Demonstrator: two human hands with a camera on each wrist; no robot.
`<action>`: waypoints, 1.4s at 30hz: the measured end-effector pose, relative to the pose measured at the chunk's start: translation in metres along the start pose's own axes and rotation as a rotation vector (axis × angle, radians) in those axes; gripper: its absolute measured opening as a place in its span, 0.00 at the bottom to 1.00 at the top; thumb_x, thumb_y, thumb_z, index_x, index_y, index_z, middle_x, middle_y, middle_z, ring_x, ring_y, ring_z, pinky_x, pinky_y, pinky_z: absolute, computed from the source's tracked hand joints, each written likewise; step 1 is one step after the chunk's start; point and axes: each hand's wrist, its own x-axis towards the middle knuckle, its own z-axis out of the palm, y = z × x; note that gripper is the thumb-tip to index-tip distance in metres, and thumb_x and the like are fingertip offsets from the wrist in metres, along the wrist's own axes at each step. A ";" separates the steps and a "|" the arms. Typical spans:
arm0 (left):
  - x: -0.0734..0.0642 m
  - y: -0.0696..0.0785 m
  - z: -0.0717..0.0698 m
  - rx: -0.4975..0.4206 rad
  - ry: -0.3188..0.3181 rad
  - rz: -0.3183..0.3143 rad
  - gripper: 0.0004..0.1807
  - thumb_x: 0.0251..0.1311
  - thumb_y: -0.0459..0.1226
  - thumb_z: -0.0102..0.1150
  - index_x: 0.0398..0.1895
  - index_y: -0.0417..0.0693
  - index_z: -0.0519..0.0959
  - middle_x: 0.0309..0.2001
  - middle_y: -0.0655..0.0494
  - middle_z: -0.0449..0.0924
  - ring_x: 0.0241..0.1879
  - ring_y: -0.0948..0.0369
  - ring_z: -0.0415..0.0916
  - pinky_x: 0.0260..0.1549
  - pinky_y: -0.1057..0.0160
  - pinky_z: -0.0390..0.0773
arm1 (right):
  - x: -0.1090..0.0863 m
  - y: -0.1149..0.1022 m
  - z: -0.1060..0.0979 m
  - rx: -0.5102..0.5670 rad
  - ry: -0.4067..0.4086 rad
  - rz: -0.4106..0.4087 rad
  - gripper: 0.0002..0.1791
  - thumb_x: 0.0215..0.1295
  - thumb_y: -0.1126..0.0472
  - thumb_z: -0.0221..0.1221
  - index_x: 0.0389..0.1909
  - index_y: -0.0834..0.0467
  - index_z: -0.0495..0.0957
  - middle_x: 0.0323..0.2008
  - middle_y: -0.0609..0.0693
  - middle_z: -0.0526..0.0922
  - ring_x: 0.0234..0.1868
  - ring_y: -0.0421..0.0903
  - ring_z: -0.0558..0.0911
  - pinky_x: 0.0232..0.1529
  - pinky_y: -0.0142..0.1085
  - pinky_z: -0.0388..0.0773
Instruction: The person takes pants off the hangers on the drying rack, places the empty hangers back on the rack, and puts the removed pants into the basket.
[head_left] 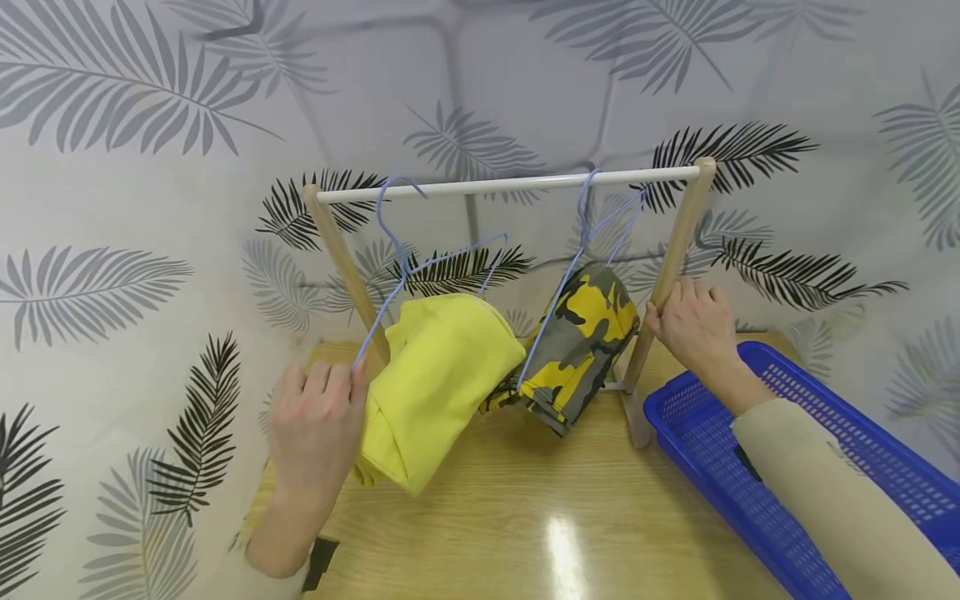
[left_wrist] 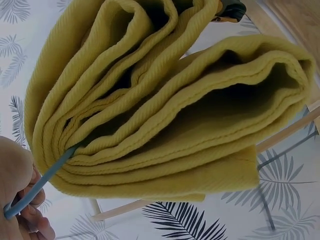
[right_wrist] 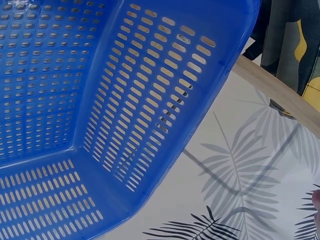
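My left hand [head_left: 315, 425] pinches the lower left corner of a blue wire hanger [head_left: 403, 273], whose hook is over the rack's white bar [head_left: 495, 185]. Folded over that hanger is a yellow garment [head_left: 442, 375], possibly trousers; its thick layers [left_wrist: 150, 165] fill the left wrist view. My right hand [head_left: 697, 325] grips the wooden right post [head_left: 678, 233] of the rack. Between the hands, a yellow, grey and black camouflage garment [head_left: 592, 333] hangs folded on a second blue hanger [head_left: 583, 218]. A fingertip of the right hand barely shows at the right wrist view's edge.
A blue perforated plastic basket [head_left: 697, 442] stands on the wooden table [head_left: 480, 517] to the right of the rack, under my right forearm. Its slotted wall [right_wrist: 150, 95] fills much of the right wrist view. Behind the rack is a leaf-patterned wall covering [head_left: 525, 75].
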 end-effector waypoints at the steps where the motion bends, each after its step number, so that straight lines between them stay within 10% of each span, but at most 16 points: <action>1: -0.001 0.000 -0.001 -0.004 0.003 -0.002 0.31 0.84 0.42 0.44 0.16 0.38 0.69 0.16 0.45 0.71 0.20 0.50 0.59 0.20 0.59 0.60 | 0.000 0.000 -0.001 0.000 -0.003 0.002 0.27 0.76 0.48 0.43 0.27 0.67 0.70 0.25 0.62 0.72 0.25 0.63 0.74 0.29 0.51 0.68; 17: -0.019 0.002 -0.005 -0.052 0.070 -0.015 0.31 0.84 0.43 0.45 0.16 0.40 0.68 0.15 0.48 0.67 0.19 0.53 0.55 0.19 0.61 0.55 | 0.000 -0.002 -0.005 0.009 -0.042 0.041 0.27 0.76 0.48 0.44 0.28 0.68 0.71 0.26 0.63 0.74 0.27 0.64 0.76 0.31 0.52 0.69; 30: -0.032 0.003 -0.004 -0.032 -0.008 -0.047 0.32 0.84 0.43 0.42 0.16 0.39 0.68 0.16 0.45 0.72 0.20 0.52 0.58 0.21 0.60 0.59 | -0.005 -0.007 -0.012 0.057 -0.081 0.064 0.22 0.73 0.51 0.60 0.27 0.65 0.71 0.24 0.61 0.74 0.27 0.61 0.75 0.30 0.50 0.68; 42: -0.035 0.004 -0.004 -0.047 -0.007 -0.051 0.31 0.84 0.42 0.44 0.18 0.36 0.73 0.18 0.42 0.78 0.19 0.52 0.59 0.21 0.59 0.60 | -0.019 -0.019 -0.042 0.262 -0.164 0.227 0.22 0.72 0.53 0.66 0.47 0.70 0.77 0.38 0.66 0.81 0.37 0.66 0.82 0.39 0.56 0.78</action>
